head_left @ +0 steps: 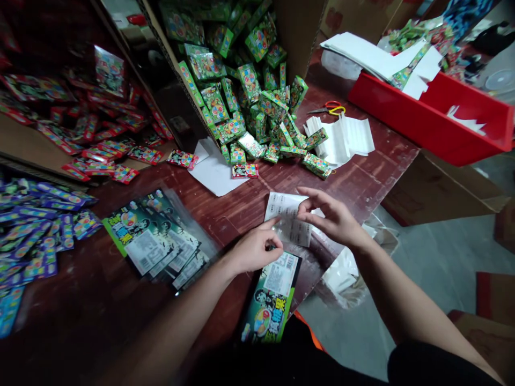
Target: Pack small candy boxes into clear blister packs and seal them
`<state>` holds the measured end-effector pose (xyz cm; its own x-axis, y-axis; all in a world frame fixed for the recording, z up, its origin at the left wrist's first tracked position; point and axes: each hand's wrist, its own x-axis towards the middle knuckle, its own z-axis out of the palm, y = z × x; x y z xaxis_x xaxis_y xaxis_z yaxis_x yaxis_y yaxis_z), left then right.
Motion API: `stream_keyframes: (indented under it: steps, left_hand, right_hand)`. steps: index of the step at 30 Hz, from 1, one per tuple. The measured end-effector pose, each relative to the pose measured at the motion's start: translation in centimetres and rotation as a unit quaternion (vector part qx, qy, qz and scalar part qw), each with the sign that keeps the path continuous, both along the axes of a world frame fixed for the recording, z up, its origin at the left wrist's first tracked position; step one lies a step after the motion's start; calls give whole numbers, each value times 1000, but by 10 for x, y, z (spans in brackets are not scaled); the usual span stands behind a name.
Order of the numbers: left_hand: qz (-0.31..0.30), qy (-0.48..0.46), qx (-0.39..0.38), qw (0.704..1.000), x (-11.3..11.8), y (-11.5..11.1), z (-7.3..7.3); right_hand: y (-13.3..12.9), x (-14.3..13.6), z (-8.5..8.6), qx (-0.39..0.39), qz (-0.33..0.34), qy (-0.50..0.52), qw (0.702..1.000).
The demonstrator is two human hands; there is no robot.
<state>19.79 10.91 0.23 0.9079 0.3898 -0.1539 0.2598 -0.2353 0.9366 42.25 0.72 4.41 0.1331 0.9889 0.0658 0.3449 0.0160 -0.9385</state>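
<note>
A white sheet of round printed stickers (296, 230) lies on the table between my hands. My left hand (255, 251) is at its lower left edge, the index finger reaching onto the sheet while the thumb and other fingers curl into a ring. Over the sheet's right side, my right hand (332, 217) holds thumb and fingertips together in a pinch; anything between them is too small to make out. Below my left hand is a dark green printed packet (270, 308) with a white barcode label, close to the table's front edge.
Similar packets (155, 236) overlap at left. Green candy boxes (249, 86) spill from a carton, beside red boxes (104, 150) and purple ones (48, 225). Scissors (332, 109), white paper strips (346, 139) and a red bin (402, 115) sit at the back right. A plastic bag (341, 273) hangs near the edge.
</note>
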Motion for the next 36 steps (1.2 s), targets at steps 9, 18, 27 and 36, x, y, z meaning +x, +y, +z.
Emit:
stream_keyframes:
  steps: [9,18,27,36]
  left_hand:
    - [96,-16,-134,986,-57,-20,23]
    - [110,-24,-113,987,-66,-28,23]
    - [132,-29,-145,980,-80,-33,26]
    - [292,-81,-129,944,-132,-34,32]
  right_hand:
    - [4,-62,36,-258,149,229,927]
    - [2,-80,18,-220,171,83,957]
    - [-37,-114,7,29,50,-283,958]
    - [-43,-141,-8,46,35,-128,990]
